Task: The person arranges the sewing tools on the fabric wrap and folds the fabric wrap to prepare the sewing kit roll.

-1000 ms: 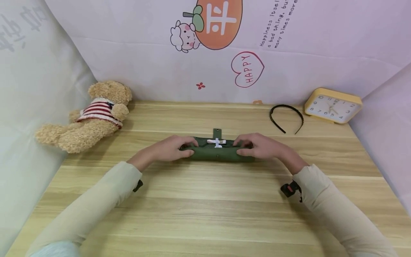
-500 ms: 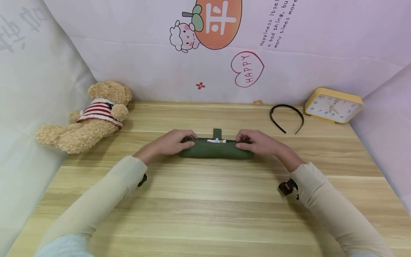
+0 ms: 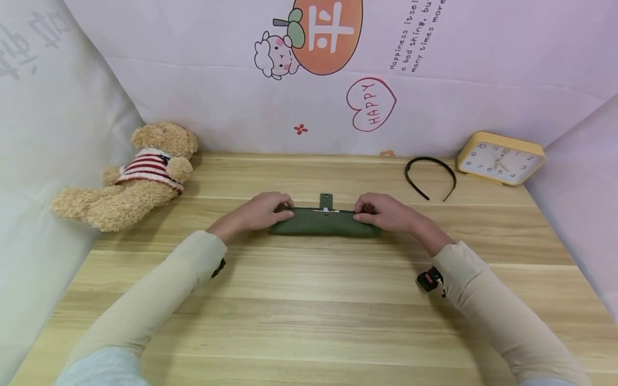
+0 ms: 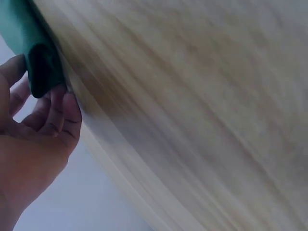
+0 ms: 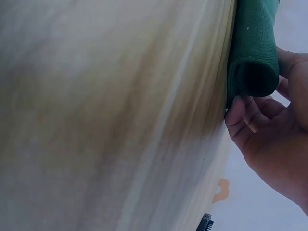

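Note:
A dark green roll-up pouch [image 3: 324,222] lies on the wooden table, folded over into a long, narrow shape. Its strap [image 3: 326,200] with a snap sticks out at the far side. Just in front of the strap, a sliver of a white tag [image 3: 325,210] shows along the upper edge. My left hand [image 3: 263,210] grips the pouch's left end, thumb on the near face and fingers over the far edge. At the opposite end my right hand [image 3: 388,212] holds it the same way. In the right wrist view the rolled end [image 5: 253,72] shows a hollow.
On the left a teddy bear [image 3: 145,177] in a striped shirt leans by the wall. A black headband [image 3: 431,179] and a yellow clock [image 3: 502,158] stand at the back right. A printed white cloth [image 3: 217,96] hangs behind the table.
Both hands have turned the pouch's near part up and away from me. Its near face looks taller, and the white tag inside is now mostly covered.

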`<state>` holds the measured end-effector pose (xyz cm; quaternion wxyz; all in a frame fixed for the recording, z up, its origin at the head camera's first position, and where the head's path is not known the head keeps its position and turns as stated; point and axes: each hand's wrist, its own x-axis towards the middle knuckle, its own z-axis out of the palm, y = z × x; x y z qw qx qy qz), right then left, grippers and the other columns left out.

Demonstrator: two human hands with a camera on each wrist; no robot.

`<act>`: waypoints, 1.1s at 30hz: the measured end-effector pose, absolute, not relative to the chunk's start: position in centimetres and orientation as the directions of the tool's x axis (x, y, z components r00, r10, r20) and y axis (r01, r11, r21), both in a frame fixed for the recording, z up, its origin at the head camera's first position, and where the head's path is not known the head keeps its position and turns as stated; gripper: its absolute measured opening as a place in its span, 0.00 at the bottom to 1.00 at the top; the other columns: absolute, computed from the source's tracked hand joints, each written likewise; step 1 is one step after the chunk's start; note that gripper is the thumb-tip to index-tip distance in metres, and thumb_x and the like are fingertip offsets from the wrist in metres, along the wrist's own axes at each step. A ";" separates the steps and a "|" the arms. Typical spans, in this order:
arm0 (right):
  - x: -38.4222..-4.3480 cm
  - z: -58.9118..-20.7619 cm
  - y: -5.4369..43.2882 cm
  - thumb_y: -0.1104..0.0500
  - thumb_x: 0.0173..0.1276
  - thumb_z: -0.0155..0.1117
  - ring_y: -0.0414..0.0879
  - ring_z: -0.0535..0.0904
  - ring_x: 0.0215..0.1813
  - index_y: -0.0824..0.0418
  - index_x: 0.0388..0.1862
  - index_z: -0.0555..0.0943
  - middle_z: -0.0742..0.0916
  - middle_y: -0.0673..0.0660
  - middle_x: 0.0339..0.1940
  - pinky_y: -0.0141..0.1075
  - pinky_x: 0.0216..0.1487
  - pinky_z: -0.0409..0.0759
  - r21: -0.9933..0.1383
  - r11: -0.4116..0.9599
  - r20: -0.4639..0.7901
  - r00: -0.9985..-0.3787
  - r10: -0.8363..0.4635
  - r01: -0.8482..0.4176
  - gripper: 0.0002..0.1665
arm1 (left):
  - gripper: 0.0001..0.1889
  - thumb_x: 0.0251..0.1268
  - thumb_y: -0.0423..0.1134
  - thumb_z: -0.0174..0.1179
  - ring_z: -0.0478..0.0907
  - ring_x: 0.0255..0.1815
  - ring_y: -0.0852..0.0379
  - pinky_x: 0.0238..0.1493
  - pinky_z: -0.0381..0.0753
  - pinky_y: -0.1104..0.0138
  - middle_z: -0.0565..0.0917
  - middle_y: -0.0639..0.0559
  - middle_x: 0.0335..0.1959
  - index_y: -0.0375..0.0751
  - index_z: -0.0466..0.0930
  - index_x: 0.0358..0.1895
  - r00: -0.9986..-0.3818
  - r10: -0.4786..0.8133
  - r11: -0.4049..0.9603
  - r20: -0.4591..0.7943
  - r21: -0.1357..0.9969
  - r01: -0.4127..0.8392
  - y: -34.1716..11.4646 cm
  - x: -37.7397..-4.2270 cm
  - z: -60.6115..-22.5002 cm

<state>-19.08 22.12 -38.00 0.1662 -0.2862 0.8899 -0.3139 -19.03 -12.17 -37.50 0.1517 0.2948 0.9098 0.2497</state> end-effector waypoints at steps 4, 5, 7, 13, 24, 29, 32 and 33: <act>-19.1 -38.0 22.1 0.58 0.75 0.65 0.46 0.75 0.37 0.57 0.42 0.80 0.82 0.51 0.35 0.41 0.40 0.76 -0.639 0.655 -0.124 -0.786 -0.606 -0.403 0.04 | 0.16 0.74 0.40 0.62 0.75 0.58 0.47 0.63 0.72 0.54 0.81 0.45 0.54 0.38 0.81 0.59 -0.782 0.622 0.696 -0.025 0.476 0.538 -11.6 -18.4 -37.1; -19.1 -38.0 22.1 0.58 0.75 0.65 0.46 0.75 0.36 0.57 0.42 0.80 0.82 0.51 0.35 0.41 0.40 0.76 -0.637 0.657 -0.126 -0.786 -0.605 -0.404 0.04 | 0.16 0.74 0.39 0.63 0.74 0.60 0.47 0.65 0.71 0.54 0.81 0.46 0.55 0.38 0.82 0.59 -0.769 0.639 0.680 0.009 0.461 0.570 -11.4 -18.2 -37.0; -19.1 -37.9 22.0 0.58 0.75 0.65 0.46 0.75 0.36 0.58 0.42 0.80 0.82 0.51 0.35 0.41 0.39 0.75 -0.635 0.654 -0.120 -0.783 -0.610 -0.412 0.04 | 0.16 0.73 0.38 0.63 0.73 0.64 0.47 0.68 0.69 0.55 0.81 0.46 0.59 0.37 0.82 0.60 -0.721 0.690 0.632 0.060 0.434 0.641 -10.9 -17.7 -36.7; -18.8 -37.5 21.6 0.61 0.73 0.66 0.46 0.78 0.39 0.60 0.43 0.82 0.84 0.52 0.38 0.43 0.43 0.78 -0.608 0.651 -0.087 -0.778 -0.623 -0.453 0.04 | 0.19 0.73 0.39 0.64 0.73 0.67 0.49 0.68 0.71 0.58 0.80 0.45 0.64 0.36 0.81 0.63 -0.589 0.803 0.519 0.092 0.378 0.766 -9.6 -16.6 -36.6; -18.1 -36.7 18.4 0.61 0.72 0.68 0.58 0.77 0.64 0.68 0.63 0.79 0.82 0.63 0.62 0.53 0.64 0.76 -0.681 0.512 0.084 -0.751 -0.655 -0.524 0.23 | 0.22 0.74 0.46 0.63 0.76 0.65 0.49 0.66 0.73 0.56 0.81 0.46 0.63 0.40 0.80 0.65 -0.663 0.747 0.597 0.040 0.397 0.697 -9.1 -16.8 -37.0; -18.2 -36.8 17.1 0.60 0.73 0.66 0.59 0.74 0.69 0.69 0.66 0.77 0.80 0.65 0.65 0.52 0.68 0.72 -0.758 0.502 0.011 -0.777 -0.629 -0.417 0.26 | 0.20 0.71 0.46 0.65 0.80 0.57 0.52 0.60 0.78 0.58 0.85 0.47 0.56 0.39 0.84 0.60 -0.703 0.709 0.619 0.056 0.429 0.658 -8.3 -17.0 -37.0; -18.5 -37.1 16.6 0.57 0.75 0.65 0.59 0.73 0.69 0.68 0.67 0.76 0.80 0.64 0.66 0.51 0.68 0.72 -0.771 0.519 -0.014 -0.805 -0.593 -0.369 0.27 | 0.19 0.69 0.45 0.67 0.81 0.55 0.52 0.57 0.79 0.59 0.86 0.46 0.53 0.38 0.86 0.57 -0.712 0.699 0.613 0.075 0.450 0.649 -8.1 -17.1 -37.1; -18.6 -37.3 16.4 0.57 0.75 0.65 0.59 0.73 0.70 0.68 0.68 0.75 0.79 0.64 0.67 0.51 0.68 0.72 -0.776 0.523 -0.021 -0.814 -0.581 -0.353 0.27 | 0.18 0.69 0.45 0.68 0.82 0.54 0.52 0.57 0.80 0.59 0.86 0.46 0.53 0.38 0.86 0.56 -0.711 0.699 0.611 0.081 0.451 0.651 -8.1 -17.1 -37.1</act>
